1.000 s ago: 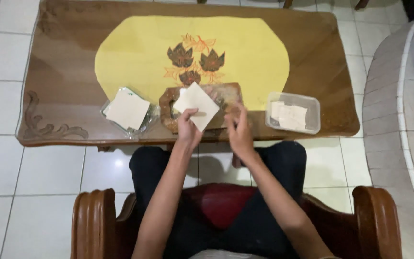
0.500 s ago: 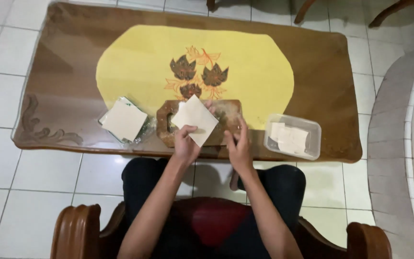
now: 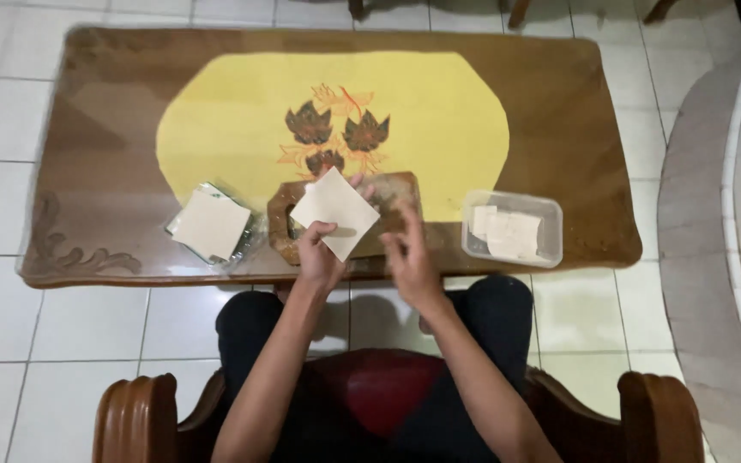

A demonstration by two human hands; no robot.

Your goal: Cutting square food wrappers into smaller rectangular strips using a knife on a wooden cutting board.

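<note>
The person sits in a carved wooden armchair [image 3: 135, 420] with a red seat, leaning over the long glass-topped wooden surface [image 3: 87, 129] with its yellow oval panel [image 3: 439, 111] and painted brown leaves. The left hand [image 3: 319, 257] is up at the near edge, fingers pinching the lower corner of a pale square sheet, thin and cream-coloured [image 3: 334, 213], thumb on top. The sheet hangs tilted like a diamond just above a small brown wooden board [image 3: 396, 193], which lies on the surface right in front of the person.

The right hand [image 3: 409, 257] is just beside it at three o'clock from the left hand, fingers loosely curled and a little apart, holding nothing that I can make out; its fingertips come close to the sheet's right edge, and whether they touch it I cannot tell.

At nine o'clock from the board, a stack of the same cream squares [image 3: 210, 223] rests on a crinkled clear and green wrapper [image 3: 246, 236]. At three o'clock from the board, well clear of the hands, a clear rectangular plastic tub [image 3: 512, 230] holds pale flat pieces. White floor tiles [image 3: 10, 360] run all around.
</note>
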